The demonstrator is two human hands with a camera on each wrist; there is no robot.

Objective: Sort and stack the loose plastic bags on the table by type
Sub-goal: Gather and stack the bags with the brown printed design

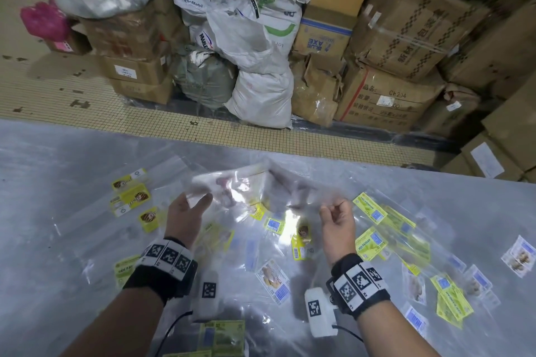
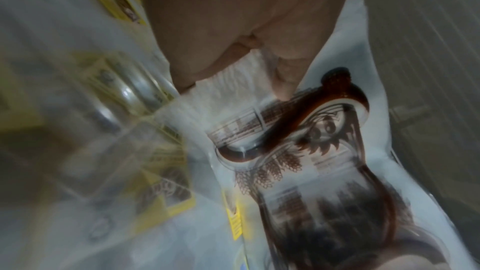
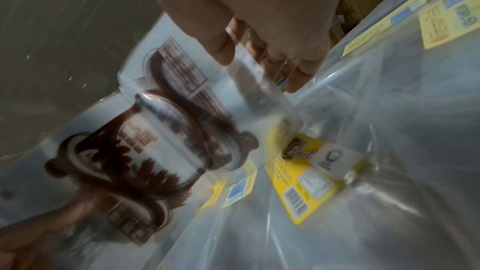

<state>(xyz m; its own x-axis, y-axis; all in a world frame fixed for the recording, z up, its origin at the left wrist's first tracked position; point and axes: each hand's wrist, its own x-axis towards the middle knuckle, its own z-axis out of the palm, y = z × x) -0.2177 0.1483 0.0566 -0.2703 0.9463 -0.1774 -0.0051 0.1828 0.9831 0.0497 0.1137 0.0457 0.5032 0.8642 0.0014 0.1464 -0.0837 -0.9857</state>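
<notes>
A clear plastic bag with a dark brown print (image 1: 255, 185) is held up above the table between both hands. My left hand (image 1: 190, 210) pinches its left edge, thumb on top. My right hand (image 1: 336, 211) pinches its right edge with curled fingers. In the left wrist view the brown-printed bag (image 2: 298, 151) stretches away from my fingers (image 2: 283, 77). The right wrist view shows the same bag (image 3: 161, 130) under my thumb and fingers (image 3: 223, 48). Several loose clear bags with yellow labels (image 1: 132, 197) and blue-barcode labels (image 1: 274, 281) lie flat on the table.
The table (image 1: 52, 171) is covered with clear plastic sheeting; its far edge runs behind the bags. A small stack of green-yellow labelled bags (image 1: 223, 336) lies near the front edge. Beyond the table, white sacks (image 1: 261, 95) and cardboard boxes (image 1: 388, 101) stand on the tiled floor.
</notes>
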